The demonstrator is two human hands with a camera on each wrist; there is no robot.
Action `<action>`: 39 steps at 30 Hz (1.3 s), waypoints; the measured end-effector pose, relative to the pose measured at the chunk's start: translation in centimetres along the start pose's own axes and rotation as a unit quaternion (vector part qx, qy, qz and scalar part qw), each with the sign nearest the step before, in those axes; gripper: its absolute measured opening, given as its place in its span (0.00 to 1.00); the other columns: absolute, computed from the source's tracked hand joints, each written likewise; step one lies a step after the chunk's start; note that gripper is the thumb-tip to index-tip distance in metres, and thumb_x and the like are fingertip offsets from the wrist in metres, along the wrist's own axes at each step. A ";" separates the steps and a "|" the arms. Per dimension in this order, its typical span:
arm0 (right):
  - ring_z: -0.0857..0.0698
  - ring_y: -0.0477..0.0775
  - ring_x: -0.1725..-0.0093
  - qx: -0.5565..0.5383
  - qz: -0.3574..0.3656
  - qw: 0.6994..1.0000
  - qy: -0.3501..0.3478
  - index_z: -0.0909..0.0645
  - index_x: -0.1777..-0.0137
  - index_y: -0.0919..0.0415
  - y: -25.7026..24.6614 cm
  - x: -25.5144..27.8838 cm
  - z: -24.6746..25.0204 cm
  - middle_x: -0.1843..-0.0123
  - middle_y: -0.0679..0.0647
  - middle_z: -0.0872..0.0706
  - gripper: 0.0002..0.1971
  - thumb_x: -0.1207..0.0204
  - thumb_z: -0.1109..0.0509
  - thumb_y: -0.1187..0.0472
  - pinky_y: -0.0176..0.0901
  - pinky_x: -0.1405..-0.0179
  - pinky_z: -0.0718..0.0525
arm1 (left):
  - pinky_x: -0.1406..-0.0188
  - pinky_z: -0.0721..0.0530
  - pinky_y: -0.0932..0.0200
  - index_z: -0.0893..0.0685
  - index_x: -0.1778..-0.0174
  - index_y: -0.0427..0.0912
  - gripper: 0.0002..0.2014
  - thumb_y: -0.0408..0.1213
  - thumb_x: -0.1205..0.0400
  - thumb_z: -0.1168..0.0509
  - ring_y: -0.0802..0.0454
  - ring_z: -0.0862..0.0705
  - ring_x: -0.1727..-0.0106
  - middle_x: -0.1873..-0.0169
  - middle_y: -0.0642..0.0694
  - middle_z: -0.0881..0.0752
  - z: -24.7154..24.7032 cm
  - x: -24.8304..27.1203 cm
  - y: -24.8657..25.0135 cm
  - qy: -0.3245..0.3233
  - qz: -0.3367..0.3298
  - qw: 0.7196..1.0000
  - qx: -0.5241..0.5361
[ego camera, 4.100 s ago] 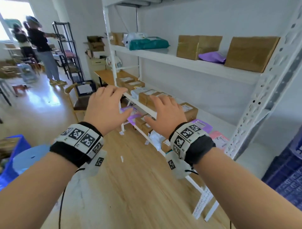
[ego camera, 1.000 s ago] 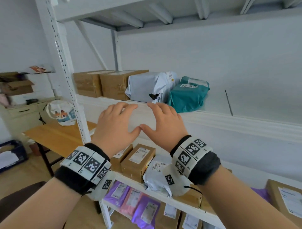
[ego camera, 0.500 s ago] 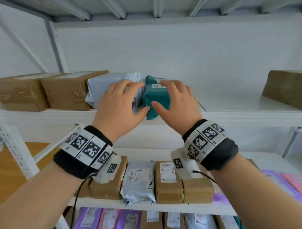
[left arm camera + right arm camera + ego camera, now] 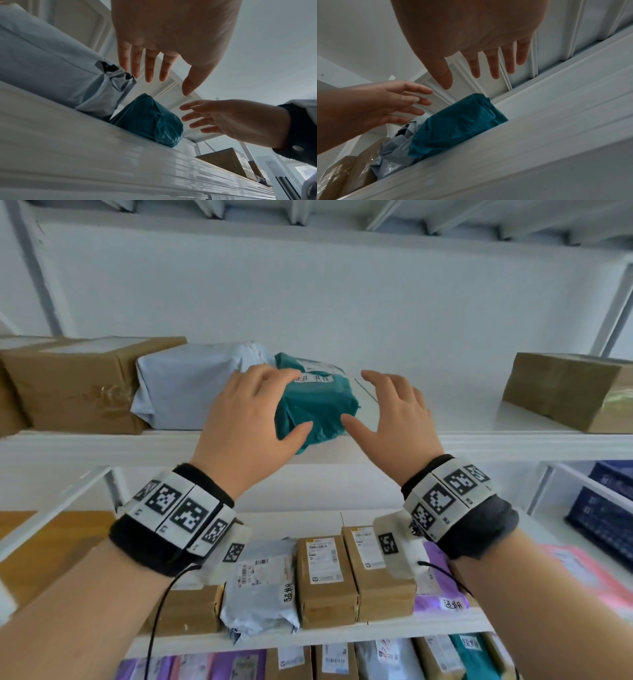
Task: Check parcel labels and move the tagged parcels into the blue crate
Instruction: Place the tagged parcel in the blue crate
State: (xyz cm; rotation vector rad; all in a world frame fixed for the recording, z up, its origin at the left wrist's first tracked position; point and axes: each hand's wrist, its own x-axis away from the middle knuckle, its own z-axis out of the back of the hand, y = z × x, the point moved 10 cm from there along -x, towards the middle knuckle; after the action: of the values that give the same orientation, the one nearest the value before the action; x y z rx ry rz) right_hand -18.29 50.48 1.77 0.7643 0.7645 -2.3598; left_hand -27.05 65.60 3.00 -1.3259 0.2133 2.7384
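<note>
On the upper shelf [image 4: 479, 445], going left to right, stand brown boxes [image 4: 78, 385], a grey bag [image 4: 185, 385], the teal parcel [image 4: 315, 402] and, well apart at the far right, another box [image 4: 568, 388]. The teal parcel is a soft plastic mailer, crumpled and glossy, wrapped round something blocky, with its folded end bulging over the shelf's front edge; it lies just beside the grey bag, touching it. On its top sits a white tag [image 4: 313, 379] with dark handwritten characters, and a printed label shows behind that. The left hand [image 4: 250, 419] is spread over the parcel's left side, fingers straight and the thumb lying across its front face; the wrist views show the fingers apart from the plastic, so the grip is released and holds nothing. The right hand [image 4: 394, 412] hovers just right of the parcel, fingers fanned and straight, its thumb close to the parcel's right corner, whether touching cannot be told; this grip too is released. Both wrists wear black bands with square black-and-white markers. On the shelf below lie a grey mailer [image 4: 263, 587] with a handwritten tag, two brown boxes [image 4: 352, 577] bearing printed labels, and purple and pink mailers further right. A dark blue crate [image 4: 606, 508] shows at the right edge.
</note>
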 end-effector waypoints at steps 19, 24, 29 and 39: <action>0.32 0.58 0.25 -0.008 0.009 1.000 -0.020 0.37 0.21 0.49 0.1 -0.5 -1.7 0.24 0.52 0.31 0.33 0.24 0.33 0.43 0.53 0.29 0.32 | 0.35 0.26 0.52 0.25 0.27 0.42 0.29 0.46 0.24 0.30 0.42 0.24 0.35 0.35 0.42 0.23 -0.6 0.2 0.2 0.005 0.005 1.000 0.010; 0.31 0.59 0.26 -0.018 0.004 0.999 -0.032 0.37 0.20 0.48 0.1 -1.0 -2.3 0.24 0.52 0.30 0.34 0.25 0.33 0.44 0.54 0.30 0.31 | 0.29 0.26 0.46 0.29 0.23 0.44 0.33 0.49 0.23 0.30 0.42 0.25 0.29 0.28 0.41 0.25 -1.7 -0.7 0.7 -0.024 0.002 0.999 -0.024; 0.31 0.60 0.26 -0.007 -0.003 0.998 -0.061 0.41 0.19 0.48 0.2 -1.5 -3.1 0.23 0.53 0.29 0.34 0.24 0.35 0.43 0.56 0.29 0.32 | 0.22 0.43 0.40 0.34 0.19 0.49 0.34 0.57 0.21 0.37 0.38 0.27 0.26 0.24 0.40 0.27 -3.8 -1.2 0.2 -0.084 0.008 0.985 -0.153; 0.27 0.61 0.30 -0.042 -0.013 0.996 -0.077 0.29 0.31 0.50 0.7 -1.3 -4.0 0.37 0.52 0.16 0.22 0.20 0.44 0.41 0.58 0.30 0.30 | 0.23 0.37 0.37 0.20 0.33 0.44 0.24 0.39 0.25 0.26 0.35 0.20 0.34 0.38 0.41 0.15 -3.1 -0.6 0.9 -0.028 -0.026 0.993 -0.113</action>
State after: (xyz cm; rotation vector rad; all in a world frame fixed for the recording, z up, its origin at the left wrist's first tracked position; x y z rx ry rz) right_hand -15.56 53.04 -0.34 0.5346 0.8057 -2.3620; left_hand -24.44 64.19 1.65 -1.2805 -0.1379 2.8168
